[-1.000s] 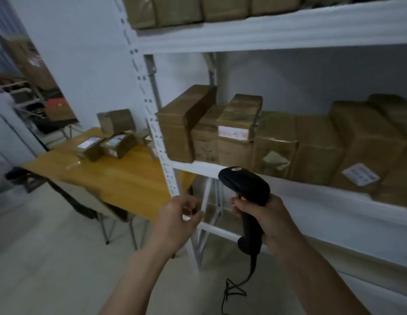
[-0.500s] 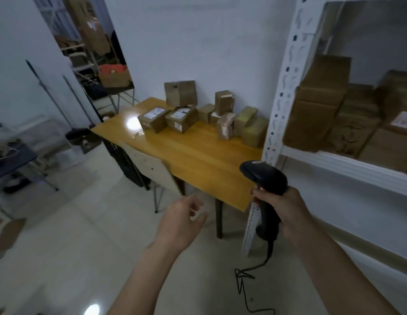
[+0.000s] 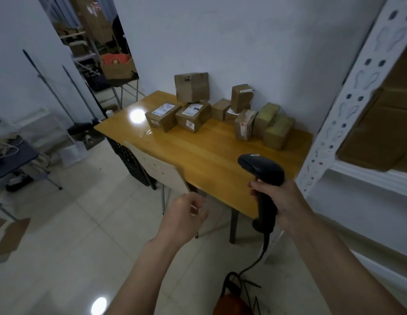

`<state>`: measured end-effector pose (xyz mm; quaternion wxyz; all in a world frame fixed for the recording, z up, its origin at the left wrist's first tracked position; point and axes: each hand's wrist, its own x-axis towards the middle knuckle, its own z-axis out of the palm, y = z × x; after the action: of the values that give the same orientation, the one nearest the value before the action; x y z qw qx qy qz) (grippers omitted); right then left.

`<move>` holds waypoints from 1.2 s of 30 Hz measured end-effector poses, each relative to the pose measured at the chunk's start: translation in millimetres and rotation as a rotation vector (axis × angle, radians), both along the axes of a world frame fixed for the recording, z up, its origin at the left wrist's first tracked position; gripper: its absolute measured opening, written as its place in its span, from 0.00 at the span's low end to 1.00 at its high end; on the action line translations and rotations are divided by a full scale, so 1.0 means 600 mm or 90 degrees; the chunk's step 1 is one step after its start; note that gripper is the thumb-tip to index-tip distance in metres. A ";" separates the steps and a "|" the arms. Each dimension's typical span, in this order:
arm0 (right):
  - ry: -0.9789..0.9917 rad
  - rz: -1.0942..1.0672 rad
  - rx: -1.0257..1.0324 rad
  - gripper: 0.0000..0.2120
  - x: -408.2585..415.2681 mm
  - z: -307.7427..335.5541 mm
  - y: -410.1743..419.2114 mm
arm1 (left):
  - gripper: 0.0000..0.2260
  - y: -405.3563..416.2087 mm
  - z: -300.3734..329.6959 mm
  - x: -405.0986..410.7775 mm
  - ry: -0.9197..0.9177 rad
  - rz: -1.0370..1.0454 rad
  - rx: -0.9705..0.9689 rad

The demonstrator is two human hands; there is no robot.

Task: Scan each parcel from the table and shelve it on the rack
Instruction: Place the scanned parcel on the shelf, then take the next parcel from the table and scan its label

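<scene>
Several brown parcels stand along the far side of the wooden table (image 3: 204,155), among them a labelled box (image 3: 163,117), a second labelled box (image 3: 193,116) and a taller one (image 3: 191,87) behind them. My right hand (image 3: 282,198) grips the handle of a black barcode scanner (image 3: 262,178), its cable hanging to the floor. My left hand (image 3: 184,218) hangs empty in front of the table's near edge, fingers loosely curled. The white rack (image 3: 348,105) rises at the right with shelved parcels (image 3: 377,123) on it.
A pale chair (image 3: 159,171) is tucked under the table's near side. A dark side table (image 3: 13,155) with cables stands at the left. Behind, a doorway opens onto stacked boxes (image 3: 117,67). The tiled floor (image 3: 68,235) lies in front of me.
My view has swung left from the rack toward the table, which now fills the middle. Both hands stay low in front of me, and the scanner remains in my right hand.
</scene>
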<state>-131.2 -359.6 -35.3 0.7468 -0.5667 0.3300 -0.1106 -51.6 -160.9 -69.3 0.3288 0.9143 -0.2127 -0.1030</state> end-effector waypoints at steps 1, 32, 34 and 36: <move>-0.003 -0.002 0.003 0.06 0.021 -0.003 -0.006 | 0.07 -0.010 -0.003 0.026 0.001 -0.004 0.003; 0.142 -0.247 0.074 0.06 0.471 -0.025 -0.280 | 0.32 -0.536 -0.098 0.610 0.170 -0.185 0.086; 0.159 -0.258 0.070 0.05 0.502 -0.028 -0.296 | 0.34 -0.565 -0.113 0.637 0.173 -0.181 0.106; 0.169 -0.282 0.076 0.04 0.529 -0.035 -0.312 | 0.36 -0.594 -0.127 0.660 0.169 -0.163 0.136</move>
<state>186.3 -546.8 -56.5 0.6867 -0.4452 0.5468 -0.1765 344.4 -517.4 -145.7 0.2391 0.8879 -0.2702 -0.2854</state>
